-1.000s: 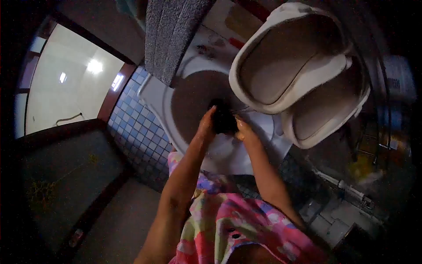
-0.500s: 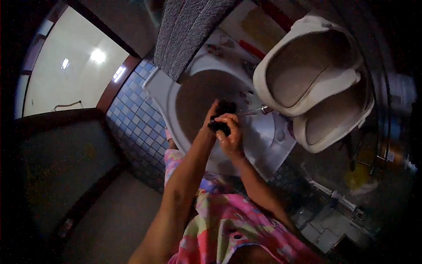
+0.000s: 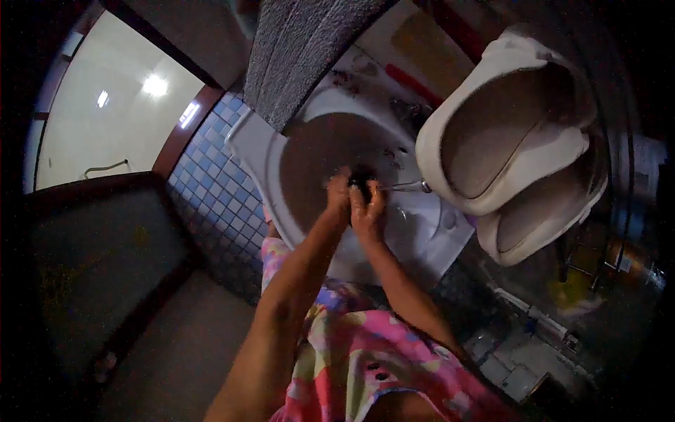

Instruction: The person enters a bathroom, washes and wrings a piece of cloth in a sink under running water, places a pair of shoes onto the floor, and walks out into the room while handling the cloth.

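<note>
Over a white washbasin (image 3: 254, 165) holding brownish-grey water (image 3: 309, 158), my two hands are close together around a small black bunched item (image 3: 361, 176). It looks soft and wet, but its kind does not show clearly. My left hand (image 3: 339, 193) grips it from the left, its fingers partly blurred. On the other side my right hand (image 3: 369, 211) is closed on it, fingers bent and wet. From the metal tap (image 3: 423, 186) on the right, a thin stream of water (image 3: 397, 188) runs towards the hands.
A grey towel (image 3: 309, 56) hangs at the basin's far side. Two white-rimmed hollow oval things (image 3: 457, 126) overlap at right, near the tap. Blue tiles (image 3: 211, 183) lie to the left. A pipe (image 3: 531, 309) runs low at right.
My hands have moved slightly, with the right lower and the fingers now pressed closer together. The black item shows less, being more covered by both hands. The view has shifted a little.
</note>
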Available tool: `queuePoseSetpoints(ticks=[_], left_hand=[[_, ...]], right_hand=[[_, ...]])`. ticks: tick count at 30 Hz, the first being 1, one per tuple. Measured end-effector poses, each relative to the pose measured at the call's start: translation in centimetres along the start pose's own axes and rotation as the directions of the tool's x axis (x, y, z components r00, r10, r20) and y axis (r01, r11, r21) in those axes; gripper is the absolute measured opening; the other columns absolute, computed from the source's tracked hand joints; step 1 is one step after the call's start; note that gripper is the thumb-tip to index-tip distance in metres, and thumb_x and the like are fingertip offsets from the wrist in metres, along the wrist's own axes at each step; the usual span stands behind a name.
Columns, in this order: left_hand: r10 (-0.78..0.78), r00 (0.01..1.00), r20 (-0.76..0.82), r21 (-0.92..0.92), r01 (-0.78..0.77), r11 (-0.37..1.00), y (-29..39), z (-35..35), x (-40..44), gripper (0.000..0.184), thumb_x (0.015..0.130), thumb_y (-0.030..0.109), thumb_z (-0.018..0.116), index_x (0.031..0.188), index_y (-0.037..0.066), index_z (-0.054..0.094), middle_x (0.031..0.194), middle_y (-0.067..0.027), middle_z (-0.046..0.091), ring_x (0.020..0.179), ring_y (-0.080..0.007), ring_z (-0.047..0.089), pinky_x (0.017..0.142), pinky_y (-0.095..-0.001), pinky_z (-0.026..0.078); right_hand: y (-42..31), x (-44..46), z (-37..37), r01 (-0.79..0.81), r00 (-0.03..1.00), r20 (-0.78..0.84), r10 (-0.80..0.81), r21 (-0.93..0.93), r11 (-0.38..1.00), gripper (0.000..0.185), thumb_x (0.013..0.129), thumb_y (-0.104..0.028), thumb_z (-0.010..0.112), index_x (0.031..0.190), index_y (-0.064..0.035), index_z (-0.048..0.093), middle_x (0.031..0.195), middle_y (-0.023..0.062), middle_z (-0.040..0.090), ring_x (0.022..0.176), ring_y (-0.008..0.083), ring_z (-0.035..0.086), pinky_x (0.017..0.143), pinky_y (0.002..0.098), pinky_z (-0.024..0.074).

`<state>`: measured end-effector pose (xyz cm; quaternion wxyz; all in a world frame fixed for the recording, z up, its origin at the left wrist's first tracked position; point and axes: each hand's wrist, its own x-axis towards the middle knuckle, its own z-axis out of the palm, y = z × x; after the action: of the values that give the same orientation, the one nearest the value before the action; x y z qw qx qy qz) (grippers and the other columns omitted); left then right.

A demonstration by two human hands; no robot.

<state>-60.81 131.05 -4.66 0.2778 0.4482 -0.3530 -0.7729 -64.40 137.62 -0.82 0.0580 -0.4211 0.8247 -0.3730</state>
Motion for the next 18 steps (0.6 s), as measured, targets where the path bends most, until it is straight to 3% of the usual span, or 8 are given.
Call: queuePoseSetpoints(ticks=[1,4,8,11,13,15,16,18], left_hand=[[-0.257,0.963,-0.083,-0.316,0.219,0.923,4.8,2.3,-2.9,0.027,0.076,0.022,0.040,0.083,0.000,0.054,0.076,-0.0084,0.054,0.068,-0.0168,0.050,0.060,-0.0287,0.040],[-0.315,0.943,-0.112,-0.125,0.301,0.945,2.6,2.5,-3.9,0.027,0.077,0.022,0.039,0.086,0.001,0.054,0.077,-0.0084,0.053,0.069,-0.0165,0.049,0.061,-0.0290,0.039],[-0.362,0.928,-0.092,-0.282,0.325,0.903,4.1,2.8,-3.0,0.027,0.077,0.023,0.041,0.085,0.000,0.053,0.077,-0.0080,0.053,0.063,-0.0165,0.048,0.059,-0.0304,0.039],[-0.263,0.956,-0.129,-0.101,0.251,0.963,0.1,0.9,-1.0,0.026,0.078,0.024,0.041,0.084,0.001,0.053,0.076,-0.0078,0.053,0.062,-0.0160,0.048,0.059,-0.0305,0.039],[-0.229,0.960,-0.160,0.044,0.239,0.970,-0.9,0.3,-1.4,0.026,0.078,0.024,0.041,0.084,0.001,0.053,0.076,-0.0080,0.053,0.063,-0.0159,0.049,0.060,-0.0311,0.039],[-0.051,0.991,0.124,0.218,0.023,0.976,-1.3,0.4,-1.5,0.027,0.079,0.025,0.040,0.085,0.003,0.053,0.078,-0.0082,0.053,0.067,-0.0172,0.049,0.062,-0.0314,0.039],[-0.049,0.991,0.121,0.219,0.022,0.975,0.1,0.5,-1.7,0.027,0.079,0.025,0.040,0.085,0.003,0.053,0.078,-0.0082,0.053,0.067,-0.0172,0.049,0.062,-0.0314,0.039],[-0.224,0.972,-0.065,0.388,0.232,0.892,4.4,1.6,-1.5,0.026,0.079,0.025,0.039,0.086,0.004,0.053,0.081,-0.0078,0.053,0.074,-0.0178,0.049,0.067,-0.0301,0.038]], right_hand=[[1.2,-0.3,1.4,-0.144,0.986,-0.074,0.150,0.081,0.986,0.030,0.073,-0.023,0.051,0.086,0.0039,0.047,0.081,0.0188,0.052,0.073,0.0298,0.049,0.067,0.0374,0.0377],[2.2,2.0,1.3,-0.299,0.952,-0.005,0.305,0.187,0.936,0.029,0.073,-0.024,0.049,0.082,0.0040,0.048,0.076,0.0188,0.051,0.070,0.0294,0.049,0.065,0.0374,0.0374],[3.1,2.5,0.1,-0.509,0.859,0.111,0.500,0.289,0.811,0.030,0.075,-0.026,0.046,0.076,0.0041,0.049,0.070,0.0188,0.051,0.065,0.0289,0.049,0.060,0.0375,0.0369],[2.2,-0.8,1.1,-0.180,0.973,-0.153,0.175,-0.019,0.984,0.028,0.074,-0.025,0.046,0.074,0.0031,0.049,0.069,0.0168,0.051,0.062,0.0246,0.048,0.059,0.0355,0.0370],[4.9,-0.9,1.6,-0.588,0.804,0.137,0.579,0.326,0.740,0.027,0.073,-0.024,0.047,0.074,0.0025,0.050,0.066,0.0143,0.051,0.060,0.0229,0.046,0.058,0.0352,0.0373],[15.5,-1.8,5.2,-0.581,0.813,0.152,0.563,0.278,0.765,0.027,0.073,-0.024,0.049,0.081,0.0017,0.049,0.073,0.0134,0.052,0.065,0.0214,0.047,0.059,0.0345,0.0375],[20.6,-2.2,6.9,-0.576,0.817,0.159,0.554,0.254,0.777,0.028,0.072,-0.024,0.049,0.084,0.0013,0.049,0.077,0.0129,0.052,0.067,0.0206,0.047,0.060,0.0341,0.0376],[13.9,-0.4,3.2,-0.605,0.784,0.093,0.614,0.337,0.721,0.030,0.071,-0.023,0.049,0.091,0.0000,0.047,0.086,0.0127,0.051,0.074,0.0216,0.047,0.064,0.0342,0.0380]])
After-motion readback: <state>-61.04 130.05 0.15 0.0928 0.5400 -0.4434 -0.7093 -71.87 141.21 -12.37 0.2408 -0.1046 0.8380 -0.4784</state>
